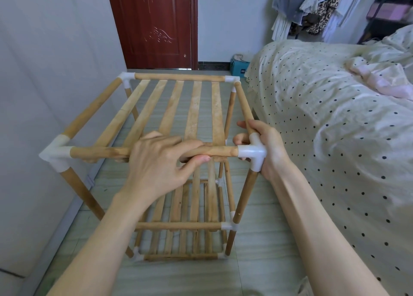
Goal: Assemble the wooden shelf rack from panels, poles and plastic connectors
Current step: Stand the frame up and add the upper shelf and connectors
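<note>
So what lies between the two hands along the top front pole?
In the head view, a short bare stretch of the front pole runs from the left hand to the white corner connector, which the right hand grips.

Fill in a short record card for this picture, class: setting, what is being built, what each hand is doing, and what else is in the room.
Setting: room with pale tiled floor
Being built: wooden shelf rack with slatted tiers, standing on the floor
Joints: white plastic connectors at the corners
Left hand: grips the front top pole
Right hand: holds the near right corner connector
Beside the rack: bed with dotted cover, on the right
Behind: dark red door, shut
Upper right: hanging clothes
</note>
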`<state>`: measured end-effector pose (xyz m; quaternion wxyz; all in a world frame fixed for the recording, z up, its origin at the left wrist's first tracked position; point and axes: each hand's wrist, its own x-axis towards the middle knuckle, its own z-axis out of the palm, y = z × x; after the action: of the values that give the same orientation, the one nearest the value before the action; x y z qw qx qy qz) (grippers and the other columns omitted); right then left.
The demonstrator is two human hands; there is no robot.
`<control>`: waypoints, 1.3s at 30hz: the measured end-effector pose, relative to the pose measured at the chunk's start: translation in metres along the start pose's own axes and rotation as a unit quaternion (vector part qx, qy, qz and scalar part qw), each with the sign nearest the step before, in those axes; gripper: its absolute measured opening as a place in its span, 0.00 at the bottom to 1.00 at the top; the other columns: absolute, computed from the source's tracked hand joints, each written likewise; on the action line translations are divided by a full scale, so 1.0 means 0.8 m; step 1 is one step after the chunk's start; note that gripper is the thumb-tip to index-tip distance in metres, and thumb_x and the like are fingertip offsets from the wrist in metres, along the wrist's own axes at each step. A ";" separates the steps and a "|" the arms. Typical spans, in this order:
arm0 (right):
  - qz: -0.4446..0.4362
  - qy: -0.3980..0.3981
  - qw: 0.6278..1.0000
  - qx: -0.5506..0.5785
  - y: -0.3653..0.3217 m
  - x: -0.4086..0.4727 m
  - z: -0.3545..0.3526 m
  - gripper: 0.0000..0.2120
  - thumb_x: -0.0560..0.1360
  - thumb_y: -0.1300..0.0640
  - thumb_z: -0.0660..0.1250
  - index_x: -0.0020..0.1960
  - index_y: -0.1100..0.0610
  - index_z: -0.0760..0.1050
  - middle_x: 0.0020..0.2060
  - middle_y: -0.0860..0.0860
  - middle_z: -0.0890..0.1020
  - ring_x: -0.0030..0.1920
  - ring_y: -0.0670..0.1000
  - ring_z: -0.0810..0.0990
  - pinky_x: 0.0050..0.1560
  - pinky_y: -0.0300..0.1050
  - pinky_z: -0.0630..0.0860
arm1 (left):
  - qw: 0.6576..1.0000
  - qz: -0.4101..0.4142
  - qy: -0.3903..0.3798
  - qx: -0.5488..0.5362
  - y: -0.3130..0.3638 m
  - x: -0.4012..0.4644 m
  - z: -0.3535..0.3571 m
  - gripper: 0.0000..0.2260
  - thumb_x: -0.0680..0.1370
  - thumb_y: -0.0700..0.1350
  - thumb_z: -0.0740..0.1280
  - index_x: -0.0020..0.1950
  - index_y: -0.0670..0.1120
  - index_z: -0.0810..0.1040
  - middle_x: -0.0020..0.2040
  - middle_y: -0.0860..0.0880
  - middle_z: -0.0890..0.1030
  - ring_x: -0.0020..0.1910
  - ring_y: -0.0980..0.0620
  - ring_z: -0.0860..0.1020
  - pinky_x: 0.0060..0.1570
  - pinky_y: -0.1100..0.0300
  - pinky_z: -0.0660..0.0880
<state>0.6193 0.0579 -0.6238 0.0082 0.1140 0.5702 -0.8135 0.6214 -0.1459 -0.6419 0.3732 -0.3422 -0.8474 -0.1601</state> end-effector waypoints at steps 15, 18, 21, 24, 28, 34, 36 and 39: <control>0.002 0.026 1.000 0.000 0.003 -0.003 0.002 0.08 0.80 0.56 0.53 0.51 0.59 0.69 0.19 0.49 0.66 0.18 0.46 0.65 0.21 0.32 0.62 | 1.000 -0.023 -0.008 -0.003 0.007 -0.003 0.000 0.13 0.76 0.57 0.62 0.45 0.52 0.83 0.28 0.55 0.77 0.27 0.52 0.76 0.37 0.61 0.68; 0.003 0.019 1.000 0.012 0.002 -0.004 0.002 0.08 0.80 0.56 0.53 0.51 0.59 0.69 0.19 0.49 0.66 0.17 0.45 0.66 0.21 0.31 0.63 | 1.000 -0.025 -0.010 0.003 0.011 -0.003 0.000 0.14 0.76 0.57 0.61 0.45 0.51 0.83 0.28 0.54 0.78 0.27 0.51 0.77 0.38 0.60 0.68; 0.006 0.013 1.000 0.014 0.000 0.000 0.002 0.09 0.80 0.55 0.54 0.52 0.59 0.69 0.19 0.49 0.67 0.18 0.46 0.65 0.21 0.31 0.63 | 0.999 -0.038 -0.019 0.012 0.013 -0.005 0.000 0.15 0.77 0.58 0.60 0.45 0.51 0.83 0.29 0.53 0.79 0.28 0.50 0.78 0.38 0.59 0.70; 0.013 0.010 1.000 0.020 0.001 0.004 0.003 0.09 0.79 0.55 0.55 0.52 0.59 0.69 0.19 0.48 0.67 0.18 0.45 0.65 0.21 0.31 0.63 | 0.999 -0.043 -0.024 0.010 0.011 -0.004 -0.001 0.16 0.77 0.58 0.60 0.45 0.51 0.83 0.29 0.53 0.79 0.29 0.50 0.78 0.39 0.59 0.71; 0.004 0.021 0.998 0.051 0.000 0.007 -0.002 0.11 0.80 0.53 0.55 0.49 0.60 0.70 0.21 0.50 0.70 0.20 0.46 0.68 0.23 0.33 0.67 | 0.998 -0.040 -0.034 0.025 0.013 0.003 0.001 0.16 0.77 0.59 0.60 0.44 0.51 0.82 0.30 0.54 0.79 0.29 0.50 0.78 0.40 0.60 0.68; -0.107 0.075 0.991 0.038 0.017 -0.008 -0.008 0.24 0.81 0.42 0.46 0.58 0.57 0.72 0.35 0.53 0.83 0.26 0.48 0.78 0.24 0.35 0.72 | 0.996 -0.053 -0.054 0.039 0.020 0.008 -0.005 0.19 0.76 0.60 0.57 0.46 0.51 0.82 0.32 0.53 0.79 0.34 0.51 0.75 0.39 0.62 0.63; -0.160 0.076 0.984 0.006 0.031 -0.013 -0.010 0.25 0.82 0.43 0.42 0.58 0.57 0.73 0.38 0.55 0.83 0.26 0.49 0.77 0.23 0.37 0.72 | 0.995 -0.075 -0.058 0.034 0.021 0.007 -0.011 0.22 0.76 0.60 0.56 0.51 0.48 0.82 0.37 0.50 0.77 0.38 0.51 0.73 0.37 0.61 0.63; -0.161 0.086 0.983 -0.026 0.051 -0.019 -0.020 0.32 0.82 0.45 0.40 0.49 0.65 0.76 0.28 0.56 0.79 0.24 0.49 0.74 0.26 0.38 0.73 | 0.994 -0.068 -0.081 0.017 0.032 0.018 -0.013 0.25 0.75 0.62 0.54 0.58 0.46 0.79 0.48 0.47 0.75 0.47 0.49 0.72 0.42 0.59 0.66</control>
<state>0.6429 0.0564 -0.6639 -0.1685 0.0902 0.6010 -0.7760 0.6378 -0.1266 -0.6236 0.2974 -0.2893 -0.8986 -0.1429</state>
